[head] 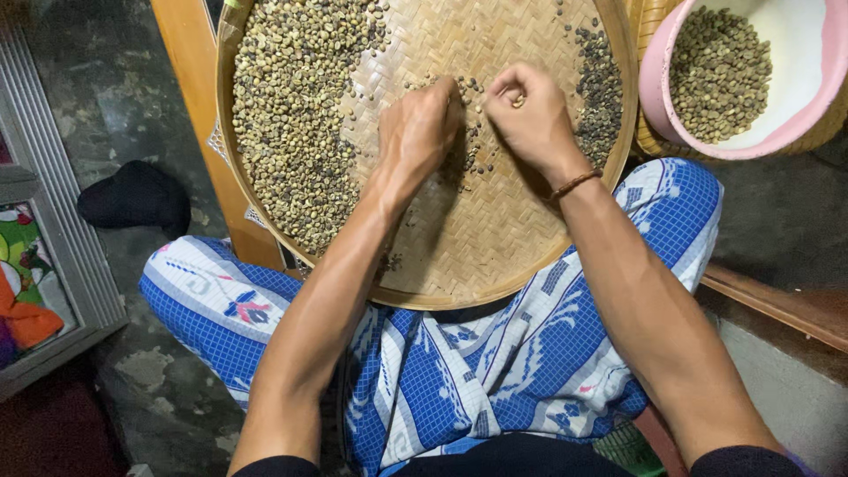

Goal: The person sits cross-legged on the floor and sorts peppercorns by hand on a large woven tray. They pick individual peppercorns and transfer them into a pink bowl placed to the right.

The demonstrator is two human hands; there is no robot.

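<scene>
While both hands are working over the round woven bamboo tray (495, 238), the left hand (420, 132) is pressing curled fingers down into a thin scatter of coffee beans (473, 146) near the middle. The right hand (530, 115) is pinching a pale bean in a narrow grip — a cord bracelet (574, 184) is circling its wrist. A heap of pale beans (296, 106) is lying at the tray's left, dark ones (601, 84) at its right — a pink bowl (658, 106) of beans is sitting just beside.

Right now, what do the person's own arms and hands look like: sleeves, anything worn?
Both forearms are bare. Dark sleeves are pushed up near the elbows at the picture's bottom edge. The right hand has a thin brown cord bracelet around its wrist. The left hand wears nothing; no rings or gloves show.
</scene>
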